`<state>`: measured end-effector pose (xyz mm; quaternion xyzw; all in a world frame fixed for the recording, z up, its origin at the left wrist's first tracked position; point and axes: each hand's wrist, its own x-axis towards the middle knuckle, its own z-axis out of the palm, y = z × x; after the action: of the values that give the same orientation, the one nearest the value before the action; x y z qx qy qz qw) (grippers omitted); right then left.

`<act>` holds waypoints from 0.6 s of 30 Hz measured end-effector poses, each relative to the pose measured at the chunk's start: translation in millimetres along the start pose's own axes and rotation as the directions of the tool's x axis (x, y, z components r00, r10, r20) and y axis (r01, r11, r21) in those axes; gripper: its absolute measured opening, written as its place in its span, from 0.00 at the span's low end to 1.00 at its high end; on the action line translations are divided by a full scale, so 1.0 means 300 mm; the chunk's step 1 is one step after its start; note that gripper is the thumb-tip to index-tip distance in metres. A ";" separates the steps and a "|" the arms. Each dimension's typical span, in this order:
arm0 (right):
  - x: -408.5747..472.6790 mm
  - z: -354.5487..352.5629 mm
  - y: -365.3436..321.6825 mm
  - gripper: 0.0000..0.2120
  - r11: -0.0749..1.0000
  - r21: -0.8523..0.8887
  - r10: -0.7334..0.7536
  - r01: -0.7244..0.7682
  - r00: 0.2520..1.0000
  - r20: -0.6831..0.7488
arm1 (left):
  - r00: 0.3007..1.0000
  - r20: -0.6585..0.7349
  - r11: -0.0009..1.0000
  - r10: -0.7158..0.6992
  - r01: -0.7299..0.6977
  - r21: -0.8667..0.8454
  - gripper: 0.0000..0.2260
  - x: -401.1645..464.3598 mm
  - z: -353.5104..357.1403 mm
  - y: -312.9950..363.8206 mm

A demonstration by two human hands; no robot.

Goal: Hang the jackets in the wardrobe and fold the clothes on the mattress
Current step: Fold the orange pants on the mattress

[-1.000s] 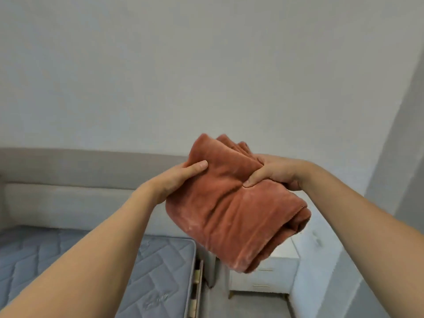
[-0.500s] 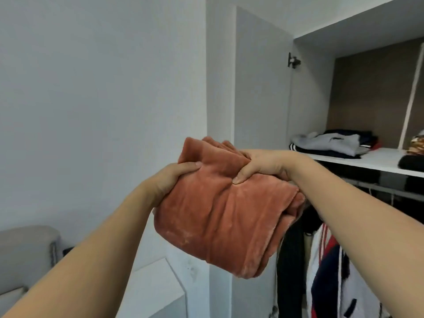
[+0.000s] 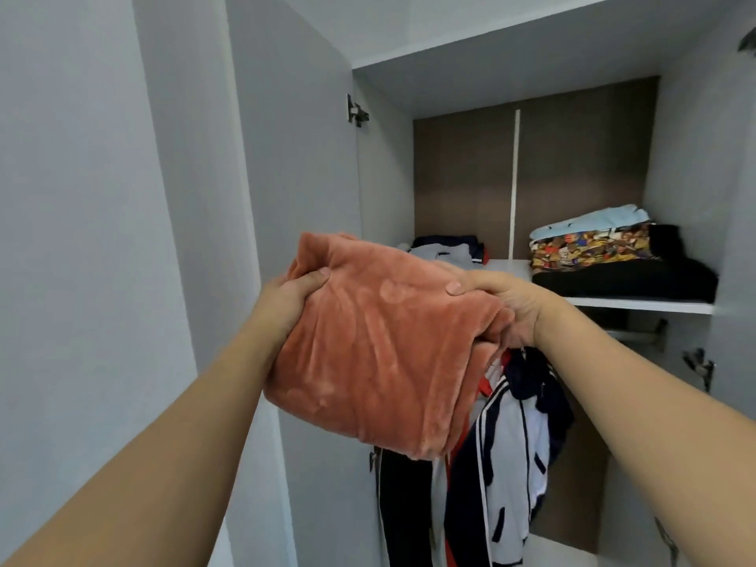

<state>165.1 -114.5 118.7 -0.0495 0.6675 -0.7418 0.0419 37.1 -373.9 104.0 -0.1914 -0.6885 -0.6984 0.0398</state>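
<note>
Folded rust-pink fleece garment [image 3: 380, 354] is held up in the air before the open wardrobe [image 3: 593, 55], gripped by both hands. The left hand [image 3: 286, 300] clamps its upper left corner, thumb on top, other fingers hidden beneath the cloth. The right hand [image 3: 507, 304] grips the upper right edge, thumb pressed on the top face, fingers tucked under. From the grip the bundle's long axis runs down and toward the person, far end raised toward the shelf [image 3: 638, 306]. Beyond the right hand lie stacked folded clothes [image 3: 605, 259]; below it hanging jackets [image 3: 507, 464], partly covered by the bundle.
</note>
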 end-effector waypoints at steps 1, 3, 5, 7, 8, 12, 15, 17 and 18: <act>0.001 -0.021 0.005 0.27 0.997 0.063 -0.051 0.055 0.996 -0.070 | 1.000 0.023 0.999 0.000 0.001 -0.032 0.13 0.042 0.040 -0.005; 0.002 -0.076 0.020 0.12 0.968 0.182 -0.136 0.171 0.972 -0.192 | 0.998 0.059 0.996 -0.003 0.009 -0.093 0.09 0.118 0.124 -0.013; 0.006 -0.141 0.028 0.17 0.918 0.256 -0.231 0.303 0.933 -0.276 | 0.997 0.079 0.990 -0.023 0.033 -0.137 0.07 0.188 0.210 -0.023; 0.024 -0.210 0.016 0.25 0.880 0.248 -0.304 0.406 0.881 -0.362 | 0.996 0.081 0.983 -0.039 0.053 -0.178 0.10 0.265 0.306 -0.031; 0.038 -0.244 0.004 0.29 0.867 0.212 -0.344 0.451 0.850 -0.399 | 0.996 0.080 0.977 -0.041 0.056 -0.203 0.11 0.305 0.358 -0.034; 0.138 -0.388 -0.064 0.53 0.797 -0.020 -0.499 0.604 0.640 -0.584 | 0.998 0.045 0.961 0.043 -0.029 -0.274 0.04 0.466 0.551 -0.013; 0.219 -0.503 -0.117 0.51 0.714 -0.332 -0.640 0.617 0.380 -0.668 | 0.994 -0.010 0.952 0.109 -0.107 -0.286 0.04 0.586 0.681 0.028; 0.285 -0.589 -0.148 0.53 0.732 -0.412 -0.650 0.542 0.376 -0.660 | 0.988 -0.017 0.946 0.152 -0.151 -0.286 0.04 0.665 0.749 0.056; 0.324 -0.630 -0.164 0.54 0.773 -0.394 -0.613 0.498 0.423 -0.667 | 0.985 -0.002 0.943 0.170 -0.164 -0.289 0.05 0.701 0.776 0.068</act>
<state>44.5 64.7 149.7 0.0493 0.6131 -0.6130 -0.4959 -101.1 -103.6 186.1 -0.2609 -0.5611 -0.7831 0.0625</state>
